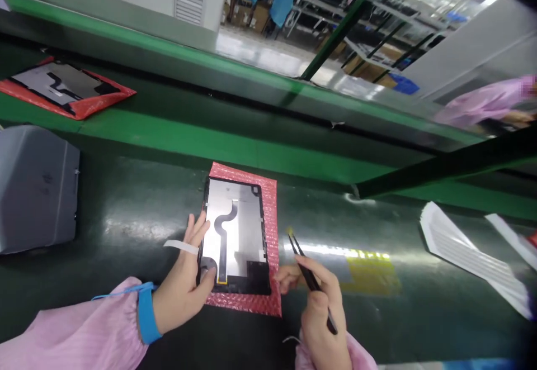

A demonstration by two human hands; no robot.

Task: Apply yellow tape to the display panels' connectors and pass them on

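A tablet screen panel (253, 230) lies back side up on a red bubble-wrap bag (272, 247), with a dark curved flex cable (224, 247) running down its silver back. My left hand (182, 280) grips the panel's left edge, thumb on its lower left corner and fingers along the side. A white strip (181, 246) lies across those fingers. Just right of the bag, my right hand (321, 303) is closed around black tweezers (310, 278). At their tips is a small yellow piece of tape (290, 231). Beyond it, a sheet of yellow tape (371, 272) lies on the bench.
Another panel (62, 82) in a red bag lies on the ledge at upper left. A grey box-shaped device (37, 188) stands at left. White papers (470, 252) lie at right, near a dark post (440, 163). A person in pink (482, 102) is across the bench.
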